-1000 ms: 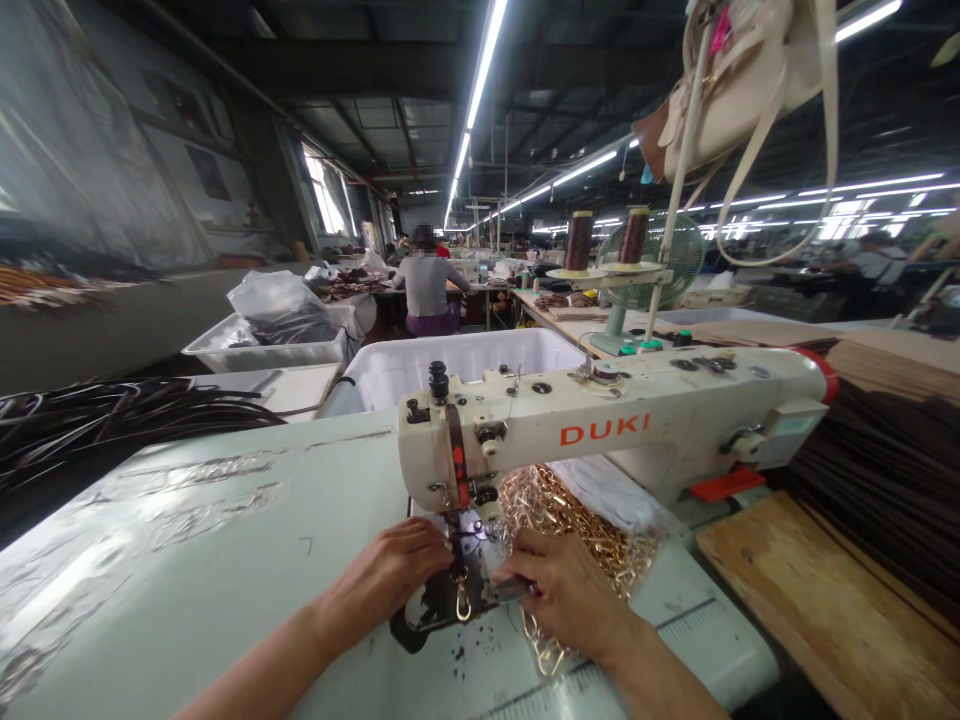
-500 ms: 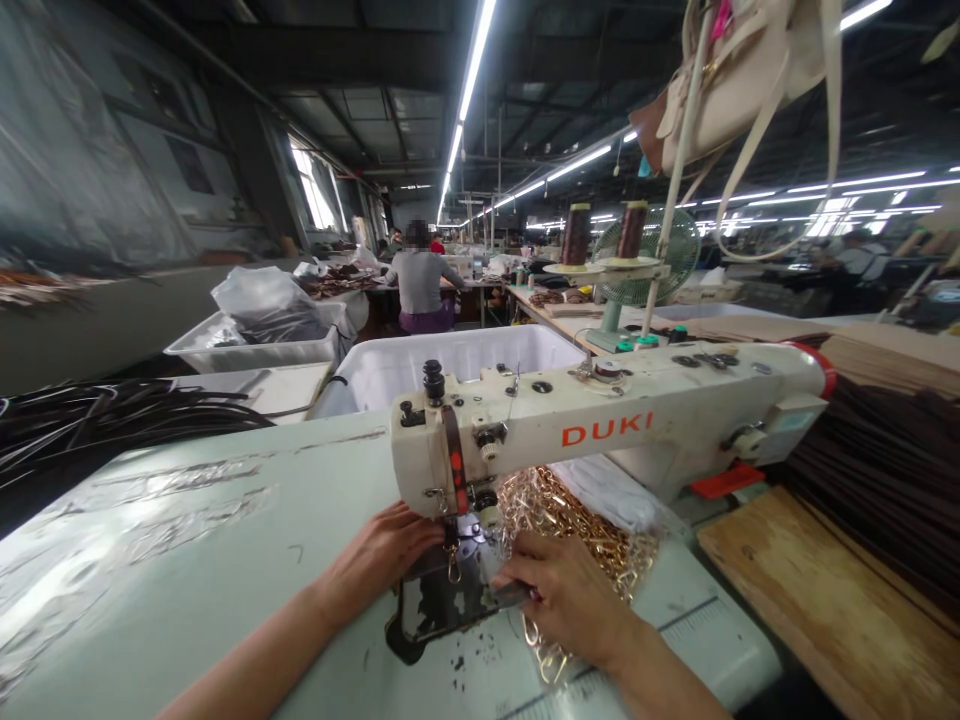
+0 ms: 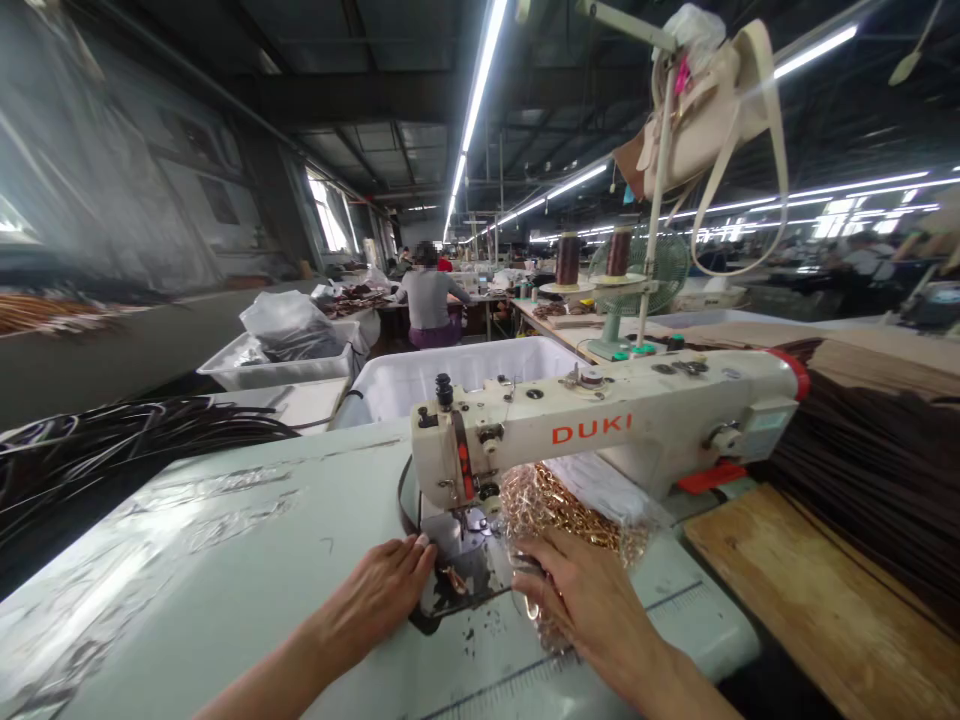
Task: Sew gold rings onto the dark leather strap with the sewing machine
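A cream DUKI sewing machine (image 3: 600, 435) stands on a pale green table (image 3: 225, 560). Under its needle lies a dark leather strap (image 3: 409, 510) with a small gold clasp (image 3: 454, 578) on the metal plate. My left hand (image 3: 382, 590) lies flat on the table with its fingertips on the strap, left of the needle. My right hand (image 3: 592, 600) rests right of the needle, fingers on the work and over a clear bag of gold chain hardware (image 3: 562, 510). Whether the right hand grips anything is hidden.
Black straps (image 3: 127, 440) pile at the table's left. A wooden board (image 3: 817, 600) and stacked dark leather (image 3: 877, 470) lie at right. White bins (image 3: 465, 370) stand behind the machine. A cream handbag (image 3: 705, 110) hangs on the thread stand above. A seated person (image 3: 429, 298) works far ahead.
The strap has been fed back through the machine and now loops behind the needle at left. My left hand has slid down and flattened; my right hand has shifted slightly nearer.
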The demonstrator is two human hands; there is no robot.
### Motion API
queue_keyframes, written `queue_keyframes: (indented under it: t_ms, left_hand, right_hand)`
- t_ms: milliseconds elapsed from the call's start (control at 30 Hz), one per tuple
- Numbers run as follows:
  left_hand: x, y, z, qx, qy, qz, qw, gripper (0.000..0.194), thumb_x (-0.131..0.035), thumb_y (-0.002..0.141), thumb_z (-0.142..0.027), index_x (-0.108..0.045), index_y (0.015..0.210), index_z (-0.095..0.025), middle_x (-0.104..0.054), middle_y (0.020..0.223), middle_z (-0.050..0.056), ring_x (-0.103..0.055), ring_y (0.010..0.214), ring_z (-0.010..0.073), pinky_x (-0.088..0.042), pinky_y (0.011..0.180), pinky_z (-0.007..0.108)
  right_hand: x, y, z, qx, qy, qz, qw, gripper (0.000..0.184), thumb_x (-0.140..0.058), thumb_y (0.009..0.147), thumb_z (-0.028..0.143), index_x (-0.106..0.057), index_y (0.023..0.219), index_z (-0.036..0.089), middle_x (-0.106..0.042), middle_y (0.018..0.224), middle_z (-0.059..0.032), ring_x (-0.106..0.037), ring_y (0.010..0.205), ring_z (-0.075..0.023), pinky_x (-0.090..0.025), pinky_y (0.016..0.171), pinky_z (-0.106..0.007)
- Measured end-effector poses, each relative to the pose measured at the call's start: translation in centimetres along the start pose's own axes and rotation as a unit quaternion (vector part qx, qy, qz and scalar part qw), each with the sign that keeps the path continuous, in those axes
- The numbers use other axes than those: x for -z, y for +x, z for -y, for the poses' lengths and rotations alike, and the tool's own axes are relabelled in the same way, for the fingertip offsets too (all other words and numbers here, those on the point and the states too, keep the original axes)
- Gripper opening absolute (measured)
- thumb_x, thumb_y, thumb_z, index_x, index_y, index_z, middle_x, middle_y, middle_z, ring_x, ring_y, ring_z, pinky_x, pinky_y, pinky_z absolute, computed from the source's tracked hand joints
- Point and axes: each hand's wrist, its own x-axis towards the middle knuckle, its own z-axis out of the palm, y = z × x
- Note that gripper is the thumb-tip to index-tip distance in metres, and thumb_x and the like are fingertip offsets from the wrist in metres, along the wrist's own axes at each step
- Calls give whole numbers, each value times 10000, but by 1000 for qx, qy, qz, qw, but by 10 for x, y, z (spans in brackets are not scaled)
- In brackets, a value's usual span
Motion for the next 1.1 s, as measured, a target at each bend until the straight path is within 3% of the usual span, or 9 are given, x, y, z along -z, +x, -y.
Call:
queue_keyframes:
  t_ms: [100,167,200,300,367,533,667,833,1100]
  left_hand:
    - [17,-16,-27,81,-16,-8,997,384,-279,975,-266,-626,1086,-148,-728,845,111,-699,745,240,-545,728,349]
    - [33,-21,-49,156,-150,-2,976,357,-337,982,-355,-641,988,-167,-711,731,48,-676,643,180,-519,631,254]
    - [40,-22,-60,195,-270,4,943,362,-375,973,-400,-642,929,-158,-710,732,44,-674,660,170,-509,625,231]
    - [50,-28,-86,265,-544,0,796,412,-523,892,-518,-637,846,-124,-708,737,62,-659,696,168,-492,647,223]
    - [47,-33,-96,277,-589,-16,759,447,-581,846,-555,-639,848,-112,-700,708,63,-630,640,149,-468,618,220]
    - [39,-43,-105,292,-602,-35,742,478,-617,812,-578,-628,831,-101,-688,666,71,-617,613,146,-457,599,228]
    - [40,-43,-108,298,-611,-38,732,484,-619,808,-576,-631,820,-93,-707,688,91,-640,611,152,-465,601,230]
    - [39,-45,-112,309,-615,-50,724,480,-624,803,-562,-648,833,-84,-713,706,104,-660,625,171,-478,603,242]
    - [41,-54,-116,328,-619,-77,710,382,-643,796,-462,-650,815,-80,-698,672,95,-660,606,173,-467,587,242]
  right_hand:
    - [-10,-11,13,15,63,13,998,343,-360,1018,424,-536,1268,269,-594,1071,-42,-604,945,-216,-477,798,-346]
    - [-20,-14,20,20,113,-2,993,321,-366,1019,411,-514,1266,268,-567,1097,-43,-590,953,-201,-477,815,-336]
    - [-25,-14,24,22,135,-12,990,301,-379,1016,410,-515,1239,261,-559,1094,-43,-586,939,-193,-476,814,-331]
    - [-35,-13,33,46,183,-38,981,246,-419,1001,424,-518,1111,226,-554,1018,-37,-573,865,-180,-475,770,-316]
    - [-39,-11,38,76,200,-49,976,236,-450,988,433,-507,1067,218,-554,982,-33,-566,860,-180,-470,748,-303]
    - [-43,-10,44,146,182,-72,970,183,-465,992,387,-520,1015,214,-566,924,-25,-564,803,-170,-440,679,-274]
    - [-42,-13,45,144,205,-97,963,132,-444,1007,300,-521,951,208,-553,844,-6,-548,740,-150,-408,656,-265]
    - [-41,-15,45,144,203,-48,967,119,-499,983,327,-524,964,212,-553,877,-11,-554,765,-154,-402,658,-262]
    - [-48,-15,51,149,205,-31,967,107,-484,986,312,-521,947,220,-552,842,-2,-568,732,-143,-431,641,-245]
